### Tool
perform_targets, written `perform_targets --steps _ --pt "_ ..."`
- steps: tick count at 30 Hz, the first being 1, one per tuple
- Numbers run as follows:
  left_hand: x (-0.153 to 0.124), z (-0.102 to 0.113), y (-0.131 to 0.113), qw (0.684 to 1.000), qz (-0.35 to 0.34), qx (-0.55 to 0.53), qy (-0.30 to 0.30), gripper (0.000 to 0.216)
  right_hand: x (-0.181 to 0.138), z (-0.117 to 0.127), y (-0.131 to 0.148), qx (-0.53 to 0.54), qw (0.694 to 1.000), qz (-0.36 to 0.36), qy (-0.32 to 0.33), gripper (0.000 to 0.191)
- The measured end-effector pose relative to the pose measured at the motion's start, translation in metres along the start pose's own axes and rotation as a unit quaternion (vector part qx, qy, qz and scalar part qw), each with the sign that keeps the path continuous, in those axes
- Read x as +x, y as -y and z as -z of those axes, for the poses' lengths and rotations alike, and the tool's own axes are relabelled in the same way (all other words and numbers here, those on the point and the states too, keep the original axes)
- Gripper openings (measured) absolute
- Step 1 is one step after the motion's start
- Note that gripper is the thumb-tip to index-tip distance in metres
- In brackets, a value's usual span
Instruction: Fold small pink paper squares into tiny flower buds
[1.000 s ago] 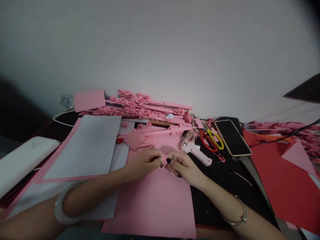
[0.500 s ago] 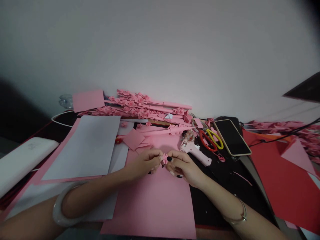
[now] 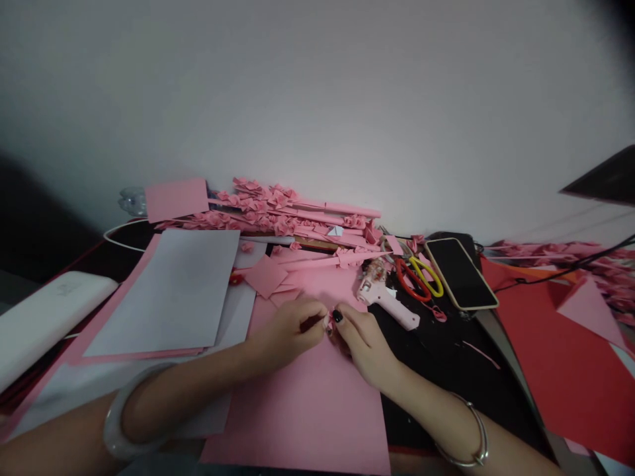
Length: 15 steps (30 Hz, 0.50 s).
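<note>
Between my fingertips is a small folded pink paper flower (image 3: 330,320), mostly covered by the fingers. My left hand (image 3: 292,330) pinches its left side, thumb against forefinger. From the right, my right hand (image 3: 364,340) grips it too, the black-nailed thumb lying on top. Both hands are just above a large pink paper sheet (image 3: 307,410). Small pink paper squares (image 3: 266,276) lie beyond my left hand. Past my right hand is a pink glue gun (image 3: 391,305) on the dark table surface.
Paper flowers on stems (image 3: 268,205) are heaped along the wall. Right of the glue gun lie scissors with red and yellow handles (image 3: 417,277) and a phone (image 3: 461,273). White sheets (image 3: 169,291) and a white box-shaped device (image 3: 54,317) occupy the left; red paper (image 3: 560,357) covers the right.
My right hand has turned and its fingers have curled under, so the paper flower shows less. My left fingers have closed in more tightly around it. Surrounding things look unchanged.
</note>
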<state>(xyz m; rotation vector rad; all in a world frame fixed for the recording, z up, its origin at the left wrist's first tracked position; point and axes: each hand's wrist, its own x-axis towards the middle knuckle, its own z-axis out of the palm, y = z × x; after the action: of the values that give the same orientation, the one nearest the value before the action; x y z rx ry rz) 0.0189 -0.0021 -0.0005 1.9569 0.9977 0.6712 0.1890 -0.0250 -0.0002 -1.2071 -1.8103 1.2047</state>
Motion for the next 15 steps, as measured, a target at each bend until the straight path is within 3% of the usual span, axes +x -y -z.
perform_targets --steps 3,6,15 --pt "-0.0002 -0.001 -0.0002 1.0 0.007 0.003 0.001 0.015 0.0008 0.0007 -0.0004 -0.067 0.997 0.026 -0.034 0.03" --pt "0.0006 -0.0007 -0.0006 1.0 0.01 -0.002 0.004 0.014 0.0011 0.0013 -0.0012 -0.078 0.996 0.044 -0.027 0.031" --pt "-0.0007 0.0047 -0.0043 0.992 0.031 -0.109 0.048 0.019 0.0027 0.0026 -0.0057 0.116 0.992 -0.001 0.047 0.039"
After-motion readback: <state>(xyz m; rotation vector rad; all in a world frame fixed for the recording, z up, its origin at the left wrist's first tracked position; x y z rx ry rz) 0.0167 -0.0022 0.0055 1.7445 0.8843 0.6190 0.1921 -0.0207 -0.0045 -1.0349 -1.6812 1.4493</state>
